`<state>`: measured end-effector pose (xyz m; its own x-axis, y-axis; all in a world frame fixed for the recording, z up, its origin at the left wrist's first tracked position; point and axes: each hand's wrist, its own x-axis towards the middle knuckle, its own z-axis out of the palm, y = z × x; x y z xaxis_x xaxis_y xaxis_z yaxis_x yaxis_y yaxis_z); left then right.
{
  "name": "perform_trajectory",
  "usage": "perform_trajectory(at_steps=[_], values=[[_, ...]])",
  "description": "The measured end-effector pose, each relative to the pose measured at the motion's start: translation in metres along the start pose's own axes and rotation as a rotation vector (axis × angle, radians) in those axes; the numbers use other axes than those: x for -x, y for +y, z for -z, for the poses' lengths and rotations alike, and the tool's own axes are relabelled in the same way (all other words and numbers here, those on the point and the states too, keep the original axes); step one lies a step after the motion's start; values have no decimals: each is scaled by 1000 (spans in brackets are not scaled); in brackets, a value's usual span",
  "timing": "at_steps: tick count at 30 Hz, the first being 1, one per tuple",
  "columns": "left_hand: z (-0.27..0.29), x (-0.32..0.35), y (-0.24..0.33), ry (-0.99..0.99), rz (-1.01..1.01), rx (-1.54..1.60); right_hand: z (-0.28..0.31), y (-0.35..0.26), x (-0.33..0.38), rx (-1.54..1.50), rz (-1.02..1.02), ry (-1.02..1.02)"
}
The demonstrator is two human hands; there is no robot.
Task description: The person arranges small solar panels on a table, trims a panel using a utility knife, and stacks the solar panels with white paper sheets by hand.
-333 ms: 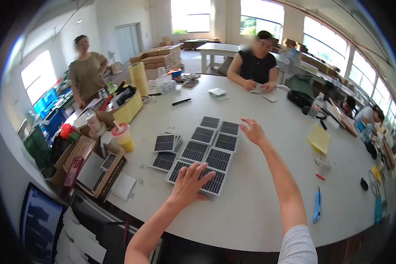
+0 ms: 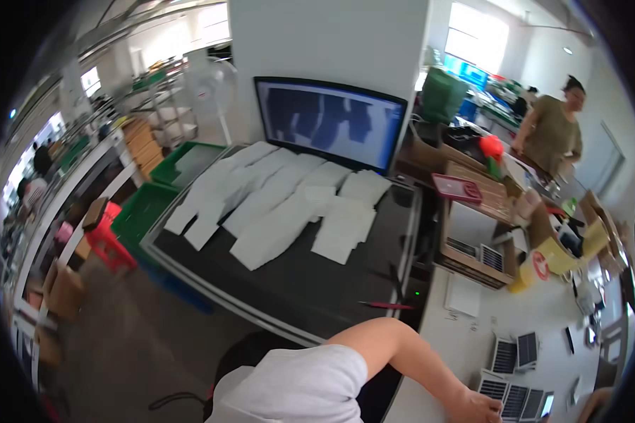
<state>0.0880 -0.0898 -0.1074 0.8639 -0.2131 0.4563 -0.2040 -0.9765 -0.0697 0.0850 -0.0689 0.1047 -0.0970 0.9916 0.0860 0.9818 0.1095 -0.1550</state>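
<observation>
At the lower right, my left hand rests against the near edge of a group of small dark solar panels with pale borders. Its fingers are partly cut off by the lower edge of the view but look loosely apart, gripping nothing. A second small stack of solar panels lies just beyond that group. On the far side of the panels, a blurred patch of skin, apparently my right arm, shows at the rim. Its fingers cannot be made out.
A dark-topped bench holds white paper sheets, a red pen-like tool and a monitor. A cardboard box and a yellow drink cup stand on the white table. One person stands behind.
The view has swung left, bringing the bench and monitor to the middle and pushing the panels to the lower right. My left hand is still at the panels.
</observation>
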Motion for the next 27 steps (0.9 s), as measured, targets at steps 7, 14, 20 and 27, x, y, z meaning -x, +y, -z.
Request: perform_trajectory(at_steps=[7,14,20,27], values=[[-24,-19,32,138,-65,-106,49,-175,89,-4,156,-31],[-26,-16,96,165,-117,-5,-60,235,-8,-66,170,31],[-11,2,99,117,-118,116,-151,300,90,-16,-331,117],[21,13,137,-96,-50,128,-138,313,176,-45,-827,112]])
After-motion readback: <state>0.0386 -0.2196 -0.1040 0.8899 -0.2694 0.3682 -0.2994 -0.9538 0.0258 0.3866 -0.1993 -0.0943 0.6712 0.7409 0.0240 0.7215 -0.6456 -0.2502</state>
